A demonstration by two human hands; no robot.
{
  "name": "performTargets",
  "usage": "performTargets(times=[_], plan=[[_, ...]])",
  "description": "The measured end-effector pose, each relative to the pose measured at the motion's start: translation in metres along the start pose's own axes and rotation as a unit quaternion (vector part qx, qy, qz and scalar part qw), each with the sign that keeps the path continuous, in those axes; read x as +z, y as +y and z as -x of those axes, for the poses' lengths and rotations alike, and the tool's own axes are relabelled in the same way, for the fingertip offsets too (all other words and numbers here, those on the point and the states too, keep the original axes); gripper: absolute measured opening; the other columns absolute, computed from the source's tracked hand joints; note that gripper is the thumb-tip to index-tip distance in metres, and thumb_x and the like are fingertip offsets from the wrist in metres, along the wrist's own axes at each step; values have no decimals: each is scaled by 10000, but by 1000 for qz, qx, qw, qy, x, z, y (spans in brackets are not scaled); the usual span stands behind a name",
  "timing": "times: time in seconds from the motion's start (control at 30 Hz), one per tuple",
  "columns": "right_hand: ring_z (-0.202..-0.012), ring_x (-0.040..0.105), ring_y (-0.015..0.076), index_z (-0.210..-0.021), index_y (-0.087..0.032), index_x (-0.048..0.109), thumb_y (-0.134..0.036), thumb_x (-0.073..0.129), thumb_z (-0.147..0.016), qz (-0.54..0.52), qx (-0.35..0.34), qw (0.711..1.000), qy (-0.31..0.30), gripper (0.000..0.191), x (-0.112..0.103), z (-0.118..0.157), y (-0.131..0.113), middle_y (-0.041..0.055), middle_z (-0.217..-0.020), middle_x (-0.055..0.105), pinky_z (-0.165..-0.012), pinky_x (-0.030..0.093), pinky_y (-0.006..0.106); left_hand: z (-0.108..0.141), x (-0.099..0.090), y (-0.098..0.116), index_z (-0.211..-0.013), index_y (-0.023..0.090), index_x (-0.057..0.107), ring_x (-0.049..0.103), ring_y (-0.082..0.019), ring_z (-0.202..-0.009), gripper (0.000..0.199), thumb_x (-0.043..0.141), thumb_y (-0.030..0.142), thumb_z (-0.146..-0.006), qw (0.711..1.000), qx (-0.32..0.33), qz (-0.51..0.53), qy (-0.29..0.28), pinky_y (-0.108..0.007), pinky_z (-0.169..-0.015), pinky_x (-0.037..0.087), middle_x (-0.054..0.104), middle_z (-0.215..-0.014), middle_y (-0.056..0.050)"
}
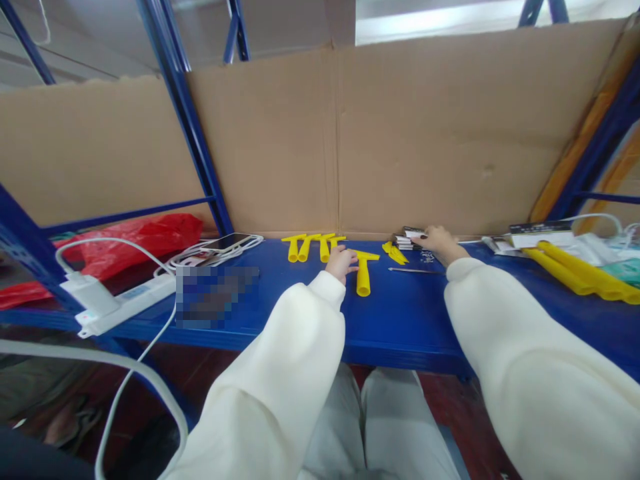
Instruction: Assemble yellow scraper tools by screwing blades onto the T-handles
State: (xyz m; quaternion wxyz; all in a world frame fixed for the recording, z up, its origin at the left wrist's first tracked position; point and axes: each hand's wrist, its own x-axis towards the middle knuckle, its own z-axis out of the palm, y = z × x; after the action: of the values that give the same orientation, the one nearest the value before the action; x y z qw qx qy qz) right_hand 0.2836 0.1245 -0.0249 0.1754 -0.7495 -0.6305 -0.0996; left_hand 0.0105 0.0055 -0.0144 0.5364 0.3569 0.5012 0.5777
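Observation:
Near the middle of the blue shelf top, my left hand (342, 262) is beside a yellow T-shaped plastic tool (363, 279), its fingers apart and reaching to its edge. Several like it, such as a yellow T-shaped tool (293, 249), stand in a row behind and left of that hand. My right hand (440, 244) is at a small stack of dark-and-white flat packs (404, 240), fingers closed together at its right side; what is between them is too small to tell. Yellow flat pieces (395, 253) and a thin metal tool (414, 271) lie close by.
Cardboard (280, 147) walls the back. To the left are a white power strip (135, 300), a phone (230, 241) with cables and a red plastic bag (145, 243). Long yellow tubes (575, 270) lie at the right. Blue uprights (187, 120) frame the shelf.

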Motion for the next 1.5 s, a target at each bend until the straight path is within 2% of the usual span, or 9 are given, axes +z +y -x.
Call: performTargets(times=[0.17,0.3,0.43,0.67,0.83,1.03,1.13,1.23,1.5], plan=[[-1261,472,397,-1244,-92,623,-491,441,-934,55,-12,998,-14,537,-9,15,-25,252,-1289,557,-1029,298,664,3,0,1,-1225,186,499,643,-197,-961,504,562,9,-757,1000,-4,1,-8,-258,-698,528,620,-968,-72],[-1227,526,364,-1305,-86,540,-415,444,-940,41,-28,998,-37,500,-10,20,-30,248,-1282,559,-1020,365,582,4,1,1,-1239,179,494,647,-204,-958,529,568,7,-745,1000,-2,-4,-11,-260,-684,526,628,-964,-76],[-1226,539,360,-1329,-108,464,-341,446,-930,34,-72,997,-20,463,-8,24,-28,242,-1307,523,-974,434,495,2,1,-1,-1242,176,494,650,-195,-927,534,579,10,-742,1000,2,-6,-16,-255,-679,519,634,-971,-78],[-1211,571,346,-1366,-157,474,-235,360,-946,45,-118,990,-53,443,-10,27,-28,219,-1334,518,-965,465,488,0,1,-2,-1241,171,494,654,-199,-942,527,591,20,-746,1000,6,-15,-19,-245,-660,511,642,-996,-87],[-1258,545,334,-1453,-289,459,-151,390,-907,100,-172,978,-69,567,-8,26,-27,152,-1482,449,-991,453,503,1,1,-2,-1238,177,503,655,-197,-944,517,584,26,-750,1000,8,-23,-17,-236,-646,509,640,-994,-85],[-1220,580,333,-1441,-149,492,-81,398,-863,146,-179,968,-94,590,-9,30,-38,227,-1456,475,-976,461,432,1,2,-3,-1189,187,527,651,-188,-918,466,575,26,-754,999,15,-30,-13,-223,-619,497,626,-952,-73],[-1249,554,351,-1399,-132,525,-95,380,-878,157,-167,971,-68,542,-11,35,-45,219,-1444,499,-1010,420,500,2,2,-2,-1166,195,534,650,-186,-907,452,587,28,-749,999,16,-33,-14,-221,-613,494,625,-931,-66],[-1265,535,370,-1347,-137,568,-94,334,-898,174,-119,975,-64,508,-12,36,-50,207,-1382,565,-1027,353,599,3,2,-1,-1162,194,531,648,-183,-908,441,582,25,-758,999,17,-32,-15,-216,-607,486,619,-921,-64],[-1232,566,361,-1345,-180,582,-132,390,-884,125,-102,984,-81,502,-9,36,-47,216,-1357,571,-1005,359,628,4,2,0,-1223,197,512,653,-200,-946,515,582,29,-741,999,10,-40,-19,-232,-631,503,635,-927,-68]])
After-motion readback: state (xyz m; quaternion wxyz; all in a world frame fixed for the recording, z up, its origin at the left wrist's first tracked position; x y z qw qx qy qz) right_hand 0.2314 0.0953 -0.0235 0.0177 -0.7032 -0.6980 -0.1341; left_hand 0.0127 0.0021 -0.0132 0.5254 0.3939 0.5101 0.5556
